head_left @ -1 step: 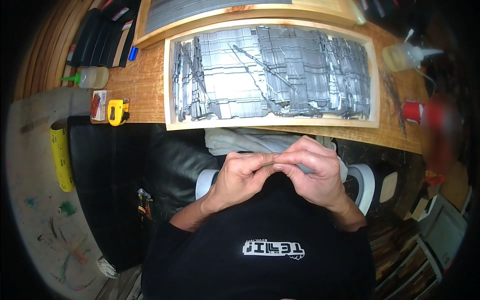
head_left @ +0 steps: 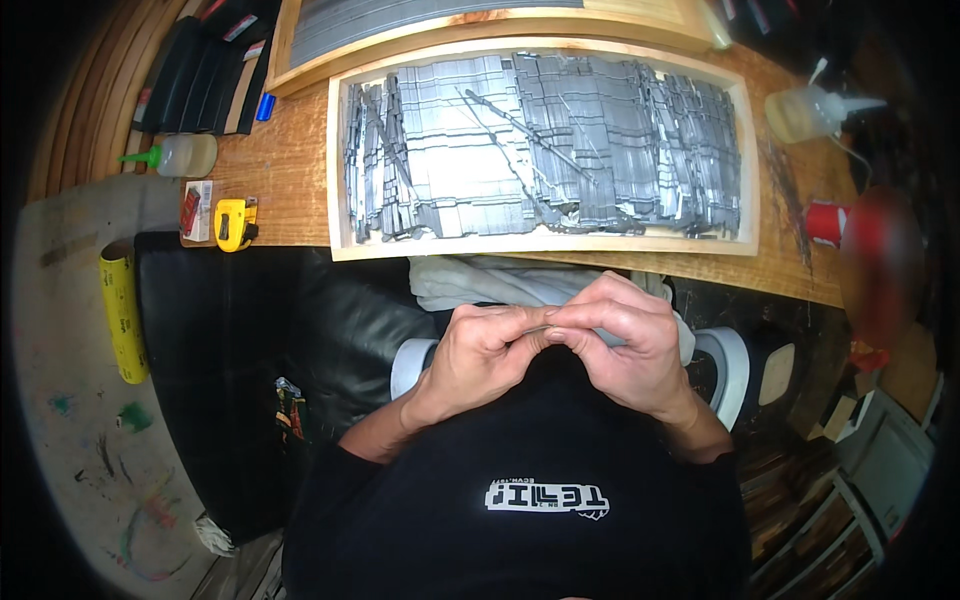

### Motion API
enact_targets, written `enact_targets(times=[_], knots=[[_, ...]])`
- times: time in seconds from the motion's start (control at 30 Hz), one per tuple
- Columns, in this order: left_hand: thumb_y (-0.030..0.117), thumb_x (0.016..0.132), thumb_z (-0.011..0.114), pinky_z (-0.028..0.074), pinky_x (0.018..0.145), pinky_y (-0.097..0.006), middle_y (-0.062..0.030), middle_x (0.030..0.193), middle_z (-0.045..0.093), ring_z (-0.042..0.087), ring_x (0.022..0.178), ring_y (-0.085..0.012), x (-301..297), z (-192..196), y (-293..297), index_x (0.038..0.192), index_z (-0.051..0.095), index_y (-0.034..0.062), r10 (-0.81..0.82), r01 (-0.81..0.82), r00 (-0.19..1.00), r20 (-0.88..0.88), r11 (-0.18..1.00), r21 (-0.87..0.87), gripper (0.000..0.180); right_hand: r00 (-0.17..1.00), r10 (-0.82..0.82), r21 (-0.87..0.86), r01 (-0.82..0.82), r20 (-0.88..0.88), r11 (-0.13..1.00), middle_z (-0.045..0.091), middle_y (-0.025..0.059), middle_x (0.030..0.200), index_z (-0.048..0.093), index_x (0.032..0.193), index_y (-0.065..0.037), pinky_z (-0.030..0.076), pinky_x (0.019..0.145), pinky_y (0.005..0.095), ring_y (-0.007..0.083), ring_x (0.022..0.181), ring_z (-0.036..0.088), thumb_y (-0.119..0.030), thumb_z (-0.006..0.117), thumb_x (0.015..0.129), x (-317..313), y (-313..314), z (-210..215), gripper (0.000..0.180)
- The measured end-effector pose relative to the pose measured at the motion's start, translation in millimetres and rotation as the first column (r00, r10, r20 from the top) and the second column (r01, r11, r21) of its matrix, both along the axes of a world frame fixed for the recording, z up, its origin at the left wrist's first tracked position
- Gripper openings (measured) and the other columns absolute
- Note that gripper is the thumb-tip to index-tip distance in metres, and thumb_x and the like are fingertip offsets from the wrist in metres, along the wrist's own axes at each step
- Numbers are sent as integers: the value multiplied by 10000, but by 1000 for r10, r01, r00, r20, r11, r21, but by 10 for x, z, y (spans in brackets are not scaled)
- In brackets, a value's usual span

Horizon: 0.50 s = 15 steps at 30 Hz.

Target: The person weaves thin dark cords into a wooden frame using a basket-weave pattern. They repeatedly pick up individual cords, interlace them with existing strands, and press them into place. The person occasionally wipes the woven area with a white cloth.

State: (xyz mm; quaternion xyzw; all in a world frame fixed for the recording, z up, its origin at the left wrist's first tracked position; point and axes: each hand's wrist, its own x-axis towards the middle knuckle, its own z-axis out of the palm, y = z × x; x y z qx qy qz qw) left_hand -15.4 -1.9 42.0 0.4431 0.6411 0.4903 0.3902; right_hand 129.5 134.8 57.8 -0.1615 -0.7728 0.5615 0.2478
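Note:
My left hand (head_left: 487,345) and my right hand (head_left: 630,340) meet in front of my chest, just short of the table edge. Thumb and forefinger of each are pinched together, with the tips touching or almost touching. A thin sliver of something shows between the fingertips, too small and covered to name. Beyond my hands, on the table, lies a shallow wooden tray (head_left: 545,246) packed with rows of thin grey strips (head_left: 465,150). A few darker slivers lie loose across the rows.
On the wooden table (head_left: 285,190) are a yellow tape measure (head_left: 236,224), a green-tipped squeeze bottle (head_left: 188,155), another squeeze bottle (head_left: 805,112) and a red can (head_left: 826,223). A second wooden frame (head_left: 430,50) sits behind the tray. Grey cloth (head_left: 470,283) lies under the table edge.

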Motion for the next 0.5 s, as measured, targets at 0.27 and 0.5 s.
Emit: enact_targets(times=[0.27,0.5], knots=[[-6,880,766,579,654,-348,-201,883,764,765,756,-323,1,-31,-11,1069,761,-34,-26,27,1000,-11,999,20,191,999,30,-15,-30,-24,999,739,86,871,773,933,-5,511,691,300,194,774,663,61,846,767,29,7,-76,193],[-5,880,766,568,639,-330,-197,880,765,764,742,-303,6,-39,-24,1075,762,-31,-28,28,1000,-15,1000,12,197,999,45,-22,-45,-30,999,733,88,863,756,917,-2,515,691,304,201,775,669,59,837,777,26,21,-77,173]])
